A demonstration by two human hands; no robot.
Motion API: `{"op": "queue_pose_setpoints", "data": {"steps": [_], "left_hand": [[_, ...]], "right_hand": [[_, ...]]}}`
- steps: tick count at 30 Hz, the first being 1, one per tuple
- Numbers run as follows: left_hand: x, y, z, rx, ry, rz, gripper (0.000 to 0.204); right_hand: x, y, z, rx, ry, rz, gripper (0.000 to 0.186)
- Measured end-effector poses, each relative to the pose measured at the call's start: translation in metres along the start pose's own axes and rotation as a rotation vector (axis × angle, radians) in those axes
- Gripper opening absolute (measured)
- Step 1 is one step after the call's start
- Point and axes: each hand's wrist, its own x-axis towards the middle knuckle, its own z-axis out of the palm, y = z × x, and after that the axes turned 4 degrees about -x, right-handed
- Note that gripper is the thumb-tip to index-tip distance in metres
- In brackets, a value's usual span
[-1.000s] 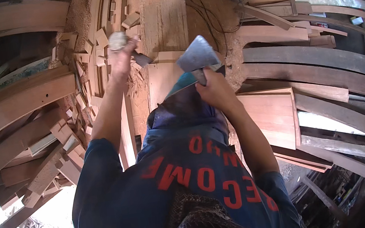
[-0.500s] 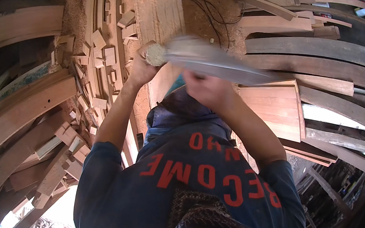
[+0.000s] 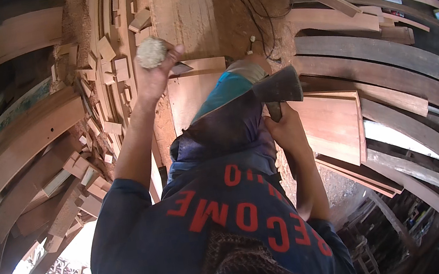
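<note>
My left hand (image 3: 155,77) is closed around a chisel, its pale, round, frayed wooden handle end (image 3: 151,52) facing up. A dark metal tip (image 3: 182,68) shows beside my fingers, close to a reddish wooden piece (image 3: 204,65). In my right hand (image 3: 288,127) is the handle of a hatchet, held beside my thigh. Its dark, wedge-shaped head (image 3: 279,86) stands above my fist, apart from the chisel. Below the left hand a flat board (image 3: 183,100) runs back toward my lap, partly covered by my leg.
Small wood offcuts (image 3: 106,49) lie scattered along long planks on the left. Curved timbers (image 3: 375,48) are stacked at the right, with a wide panel (image 3: 336,126) beside my right arm. A black cable (image 3: 248,4) loops over the sawdust-covered ground. A thick beam (image 3: 182,13) extends ahead.
The hatchet, blurred beside the chisel's handle end before, has swung away to the right and nearer my body. My left hand has shifted left with the chisel, uncovering its tip.
</note>
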Motion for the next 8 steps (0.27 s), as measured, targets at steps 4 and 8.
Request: {"op": "queue_pose_setpoints", "data": {"steps": [4, 8], "left_hand": [[-0.004, -0.005, 0.029, 0.023, -0.146, -0.061, 0.024], [-0.003, -0.01, 0.039, 0.085, -0.256, 0.072, 0.023]], "right_hand": [[0.0, 0.013, -0.008, -0.002, -0.011, 0.051, 0.044], [0.005, 0.005, -0.018, 0.076, -0.016, 0.041, 0.047]]}}
